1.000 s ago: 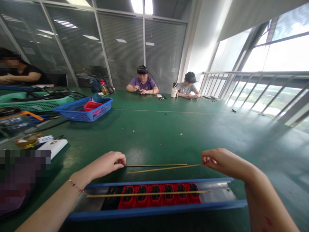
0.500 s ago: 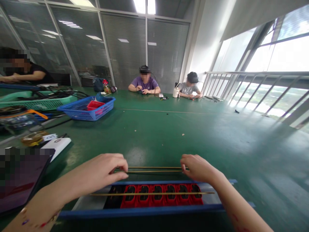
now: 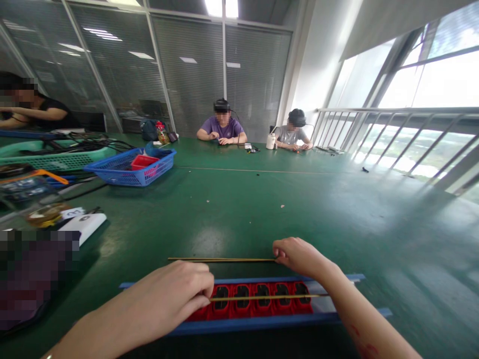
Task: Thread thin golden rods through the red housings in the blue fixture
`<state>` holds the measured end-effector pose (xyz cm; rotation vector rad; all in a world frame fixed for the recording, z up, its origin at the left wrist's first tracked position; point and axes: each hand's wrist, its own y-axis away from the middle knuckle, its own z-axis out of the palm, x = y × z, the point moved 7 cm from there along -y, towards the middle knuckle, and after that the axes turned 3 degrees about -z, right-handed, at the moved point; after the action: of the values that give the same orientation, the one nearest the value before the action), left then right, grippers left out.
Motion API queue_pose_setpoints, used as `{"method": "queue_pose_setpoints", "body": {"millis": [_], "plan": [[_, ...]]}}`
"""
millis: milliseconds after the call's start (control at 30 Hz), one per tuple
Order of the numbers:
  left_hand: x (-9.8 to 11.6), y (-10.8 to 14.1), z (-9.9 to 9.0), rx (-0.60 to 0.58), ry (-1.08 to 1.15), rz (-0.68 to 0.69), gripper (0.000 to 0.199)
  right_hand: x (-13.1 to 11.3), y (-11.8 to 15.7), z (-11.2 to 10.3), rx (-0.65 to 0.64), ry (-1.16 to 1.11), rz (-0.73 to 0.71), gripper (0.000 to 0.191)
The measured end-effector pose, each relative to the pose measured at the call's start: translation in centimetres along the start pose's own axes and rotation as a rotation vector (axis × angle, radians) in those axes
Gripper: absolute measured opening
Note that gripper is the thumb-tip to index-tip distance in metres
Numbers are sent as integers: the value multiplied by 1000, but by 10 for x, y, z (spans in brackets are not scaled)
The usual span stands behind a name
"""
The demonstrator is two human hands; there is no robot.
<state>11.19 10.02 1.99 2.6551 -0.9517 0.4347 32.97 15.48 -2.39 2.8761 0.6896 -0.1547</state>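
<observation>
A row of red blocks with black centres (image 3: 252, 310) lies in front of me, bordered by a near blue strip (image 3: 254, 325) and a far blue strip (image 3: 247, 280). One thin, tan-coloured stick (image 3: 258, 297) runs lengthwise over the row. My left hand (image 3: 183, 286) pinches this stick near its left part and covers the row's left end. Beyond the far strip, thin sticks (image 3: 220, 260) lie close together. At their right end my right hand (image 3: 297, 255) has its fingers curled shut on them. Its fingertips are partly hidden.
Left of my arm are a dark tablet-like object (image 3: 33, 279) and a white box (image 3: 84, 230). Farther back stand a blue basket (image 3: 130, 174) and a green basket (image 3: 56, 159) with cables. Three people sit around the green table (image 3: 224, 219).
My left hand has left the far sticks and come nearer, onto the stick over the red row. The far sticks' left ends have drawn together. My right hand has shifted slightly left.
</observation>
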Motion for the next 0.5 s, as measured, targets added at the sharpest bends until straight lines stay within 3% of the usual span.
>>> {"method": "queue_pose_setpoints", "body": {"millis": [167, 367, 500], "plan": [[1, 8, -14, 25, -30, -11, 22, 0, 0, -1, 17, -39, -31, 18], [-28, 18, -49, 120, -77, -82, 21, 8, -1, 3, 8, -86, -75, 13], [-49, 3, -45, 92, -80, -95, 22, 14, -2, 7, -15, -166, -87, 15]]}}
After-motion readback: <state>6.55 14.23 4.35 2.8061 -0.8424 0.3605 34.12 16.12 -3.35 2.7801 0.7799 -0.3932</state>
